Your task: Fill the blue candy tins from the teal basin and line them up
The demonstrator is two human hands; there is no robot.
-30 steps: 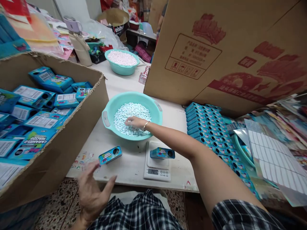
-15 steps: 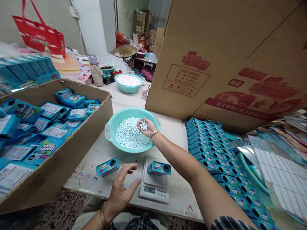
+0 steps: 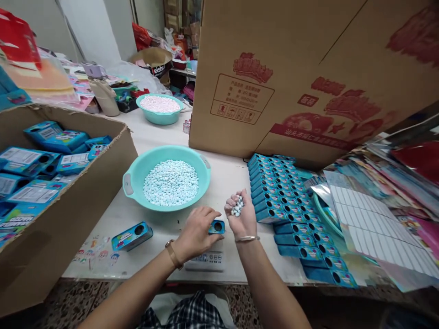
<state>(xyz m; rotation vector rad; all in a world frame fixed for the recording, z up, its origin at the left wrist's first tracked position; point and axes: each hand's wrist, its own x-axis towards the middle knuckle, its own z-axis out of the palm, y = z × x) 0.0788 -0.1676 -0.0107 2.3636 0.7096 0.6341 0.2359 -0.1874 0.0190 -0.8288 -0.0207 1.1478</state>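
Observation:
My right hand (image 3: pixel 241 218) is cupped palm up, holding a small heap of pale blue candies (image 3: pixel 237 205) just right of the scale (image 3: pixel 206 259). My left hand (image 3: pixel 196 230) rests on the small blue box (image 3: pixel 217 226) that sits on the scale, its fingers curled over it. Behind both hands stands a teal basin (image 3: pixel 132 171) full of the same pale blue candies. Another small blue box (image 3: pixel 132 236) lies on the table to the left.
A large open carton (image 3: pixel 85 192) of blue boxes fills the left. Rows of blue boxes (image 3: pixel 291 205) lie at the right, beside sticker sheets (image 3: pixel 373 224). A big printed carton (image 3: pixel 308 68) stands behind. A second teal basin (image 3: pixel 159 109) of pink candies sits farther back.
My right hand lifted a handful of candies from the basin and brought it down beside the scale. My left hand came up from below the table edge onto the box on the scale.

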